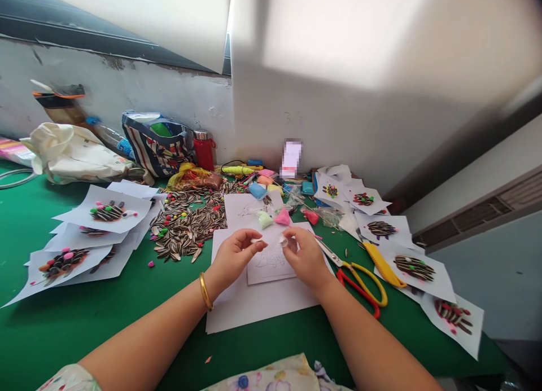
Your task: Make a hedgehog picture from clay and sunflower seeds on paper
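My left hand (237, 258), with a gold bangle at its wrist, is closed in a pinch on a small white piece of clay (256, 240). Facing it, my right hand (308, 261) pinches another bit of white clay (283, 241) between thumb and fingers. Both are held above a small sheet with a line drawing (271, 267), which lies on larger white paper (237, 315). Just beyond my fingertips sit a pale green clay packet (265, 219) and a pink clay packet (283, 216). My hands hide part of the drawing.
Sunflower seeds (186, 224) lie heaped at the left. Seed-decorated pictures stand in piles at left (112, 210) and right (423, 269). Scissors (359, 281) and a yellow utility knife (383, 264) rest beside my right hand. A red bottle (204, 151) stands behind.
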`<action>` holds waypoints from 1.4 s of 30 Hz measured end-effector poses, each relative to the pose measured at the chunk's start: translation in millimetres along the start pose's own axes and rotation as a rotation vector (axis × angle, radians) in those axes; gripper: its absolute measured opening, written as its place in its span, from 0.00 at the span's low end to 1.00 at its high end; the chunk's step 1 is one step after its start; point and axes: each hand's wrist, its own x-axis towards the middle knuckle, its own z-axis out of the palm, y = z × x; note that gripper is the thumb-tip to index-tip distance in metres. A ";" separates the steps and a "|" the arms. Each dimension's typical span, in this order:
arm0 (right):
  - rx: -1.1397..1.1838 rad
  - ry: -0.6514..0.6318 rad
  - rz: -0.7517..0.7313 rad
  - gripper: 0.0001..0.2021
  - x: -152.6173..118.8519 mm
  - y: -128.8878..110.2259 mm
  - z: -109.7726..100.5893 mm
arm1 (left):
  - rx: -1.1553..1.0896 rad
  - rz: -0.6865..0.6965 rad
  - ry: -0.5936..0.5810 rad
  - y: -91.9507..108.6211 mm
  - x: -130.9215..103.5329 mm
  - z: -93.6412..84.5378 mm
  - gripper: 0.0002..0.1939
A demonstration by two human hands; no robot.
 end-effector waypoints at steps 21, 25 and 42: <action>-0.513 0.097 0.010 0.19 11.3 16.7 -18.9 | -0.145 -0.105 0.005 9.3 -2.9 -1.5 0.21; -0.337 0.082 -0.125 0.17 3.9 -4.4 -11.1 | -0.188 -0.115 -0.022 7.9 -2.1 -2.5 0.20; -0.016 0.017 -0.195 0.05 -7.3 -51.5 -0.6 | 0.020 -0.070 -0.161 10.1 -8.1 3.6 0.21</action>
